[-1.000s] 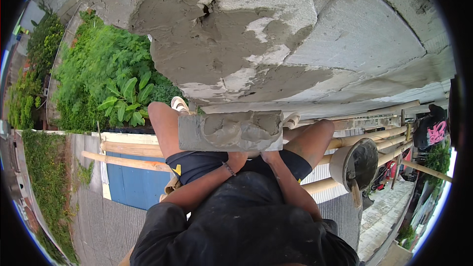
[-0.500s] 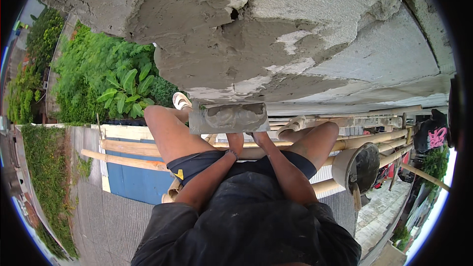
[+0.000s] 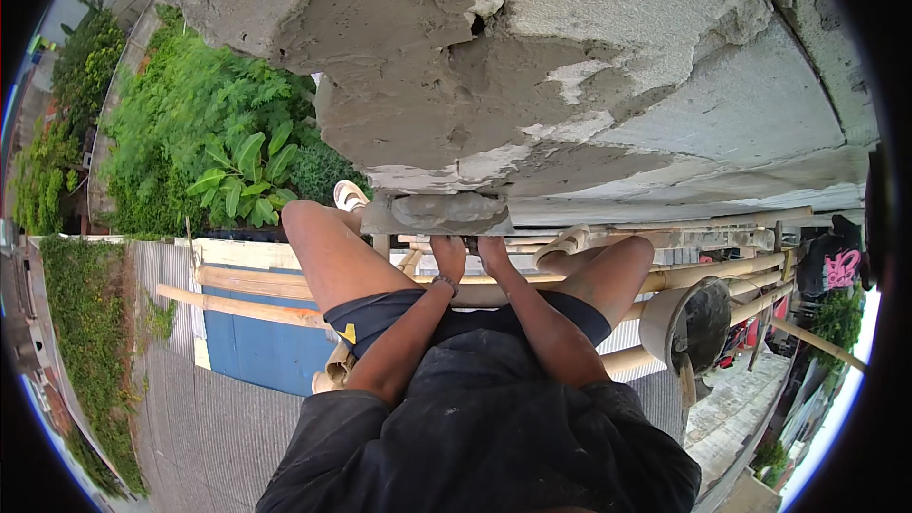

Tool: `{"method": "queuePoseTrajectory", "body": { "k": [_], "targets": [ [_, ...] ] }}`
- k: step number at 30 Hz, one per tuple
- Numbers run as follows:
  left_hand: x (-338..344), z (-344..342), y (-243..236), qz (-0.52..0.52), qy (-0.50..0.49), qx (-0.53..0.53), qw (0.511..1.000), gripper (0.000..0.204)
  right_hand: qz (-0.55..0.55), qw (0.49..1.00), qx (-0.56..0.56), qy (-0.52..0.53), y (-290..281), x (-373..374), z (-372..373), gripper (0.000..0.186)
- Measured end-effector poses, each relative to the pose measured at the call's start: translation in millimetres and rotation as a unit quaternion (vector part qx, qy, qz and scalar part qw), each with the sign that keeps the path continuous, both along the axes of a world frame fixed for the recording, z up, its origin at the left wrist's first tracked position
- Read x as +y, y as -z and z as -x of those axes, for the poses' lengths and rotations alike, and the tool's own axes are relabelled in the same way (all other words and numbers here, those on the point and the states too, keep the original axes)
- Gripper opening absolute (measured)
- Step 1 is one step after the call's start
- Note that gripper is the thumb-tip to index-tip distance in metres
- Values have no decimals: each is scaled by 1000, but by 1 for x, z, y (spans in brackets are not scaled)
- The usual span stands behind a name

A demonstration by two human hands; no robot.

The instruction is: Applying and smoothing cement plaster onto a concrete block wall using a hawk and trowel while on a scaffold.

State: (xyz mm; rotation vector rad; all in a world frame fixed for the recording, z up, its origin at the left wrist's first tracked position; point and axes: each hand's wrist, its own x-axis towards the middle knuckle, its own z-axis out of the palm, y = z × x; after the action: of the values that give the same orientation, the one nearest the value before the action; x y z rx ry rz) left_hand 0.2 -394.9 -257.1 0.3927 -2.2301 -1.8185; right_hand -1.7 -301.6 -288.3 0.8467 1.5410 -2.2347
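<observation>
A: Where is the board, pls?
B: The grey board (image 3: pixel 377 218) is betw. the person's knees in this view, just under the lower edge of the rough wall (image 3: pixel 617 0). If it touches the wall, I cannot tell. A lump of wet-looking mortar (image 3: pixel 448 210) lies on it.
A: And the hands?
B: The L grip (image 3: pixel 448 255) and the R grip (image 3: pixel 491 253) are side by side at its near edge, and they seem to bear it together. The fingertips are hidden, so how far each one is closed, I cannot tell.
A: How does it handle, in your opinion?
B: Prob. stiff and rather heavy, b/c of the load. The mortar is prob. soft and can slide if the board tilts. Wet edges may be slippery. Best hold: both hands under the middle, level, pls.
A: Any brand or label?
B: On board, none that I can read. The dark bag (image 3: pixel 815 271) at far R has pink lettering, but I do not copy it. The dark shorts (image 3: pixel 394 308) have a small yellow mark, w/o legible text.
</observation>
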Motion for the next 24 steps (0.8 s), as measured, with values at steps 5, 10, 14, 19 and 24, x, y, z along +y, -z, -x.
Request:
{"method": "queuePoseTrajectory", "body": {
  "k": [5, 10, 14, 19, 24],
  "targets": [
    [-5, 6, -6, 34, 9, -22, 999, 28, -29, 999, 25, -12, 16, 4, 0, 19],
    [-15, 11, -14, 62, 25, -25, 997, 32, 23, 997, 3, 80, -23, -9, 5, 10],
    [-18, 17, -45, 68, 59, -84, 992, 25, 41, 997, 34, 63, -45, -8, 10, 10],
    [-21, 23, -70, 52, 69, -84, 993, 24, 53, 997, 27, 56, -86, -9, 18, 5],
    [-25, 29, -89, 71, 98, -119, 986, 35, 56, 996, 43, 58, -113, -7, 21, 6]
  ]
}}
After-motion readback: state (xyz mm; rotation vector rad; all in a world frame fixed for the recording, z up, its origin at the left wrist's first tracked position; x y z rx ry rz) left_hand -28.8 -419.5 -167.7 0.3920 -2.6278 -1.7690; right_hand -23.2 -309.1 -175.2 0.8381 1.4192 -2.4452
